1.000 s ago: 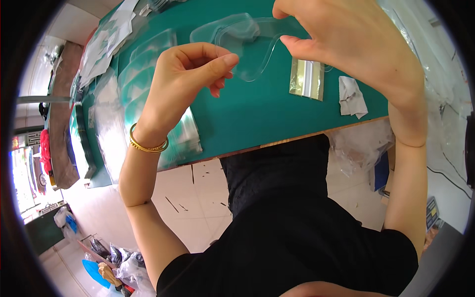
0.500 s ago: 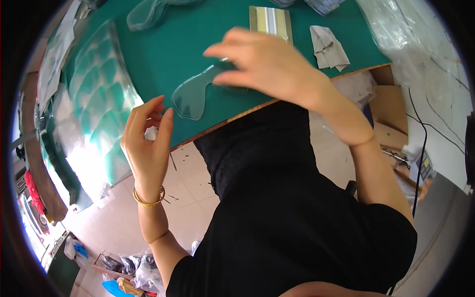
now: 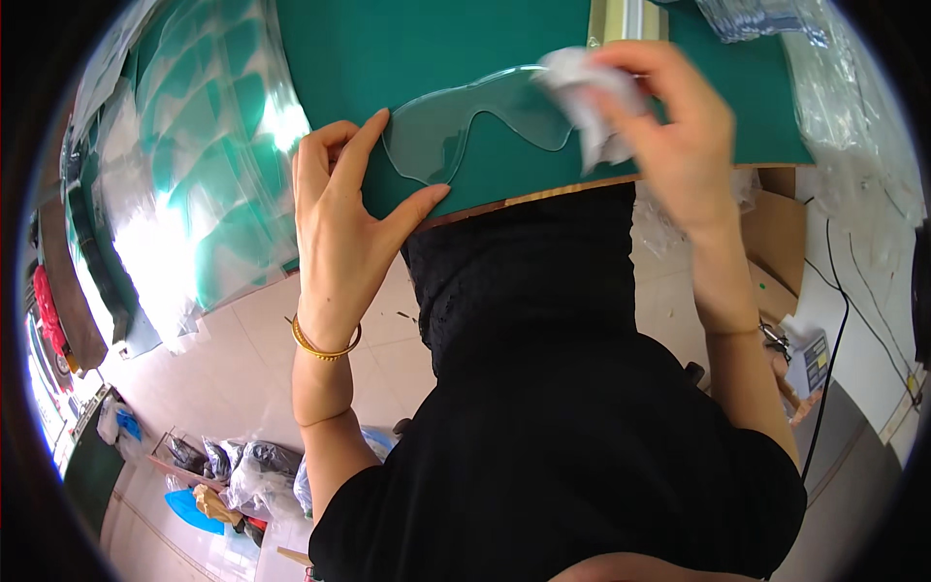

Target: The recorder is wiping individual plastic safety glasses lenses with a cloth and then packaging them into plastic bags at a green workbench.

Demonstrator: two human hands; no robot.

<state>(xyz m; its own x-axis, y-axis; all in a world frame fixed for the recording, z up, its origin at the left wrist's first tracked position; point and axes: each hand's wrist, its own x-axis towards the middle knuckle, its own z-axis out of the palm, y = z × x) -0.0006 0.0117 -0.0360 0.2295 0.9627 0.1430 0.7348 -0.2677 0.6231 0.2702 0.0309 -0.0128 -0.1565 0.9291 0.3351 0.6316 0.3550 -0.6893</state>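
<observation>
A clear, goggle-shaped plastic lens [image 3: 427, 141] lies flat near the front of the green table. My left hand [image 3: 335, 218], with a gold bangle at its wrist, spans the lens's left end, a fingertip at the upper edge and the thumb at the lower one. A crumpled pale cloth [image 3: 577, 87] is bunched in the fingers of my right hand [image 3: 684, 126]. The cloth covers the lens's right tip, and whether it presses down there is blurred by motion.
Clear sheeting with lens-shaped outlines [image 3: 208, 145] hangs over the table's left side. Behind my right hand lies a yellowish block with a silver strip [image 3: 632, 19]. Clear plastic bags [image 3: 844, 126] fill the right side. The wooden table edge [image 3: 524, 201] runs before my body.
My right hand has picked up the cloth from the table and brought it to the lens's right end. My left hand has come onto the lens's left end. The whole view has shifted.
</observation>
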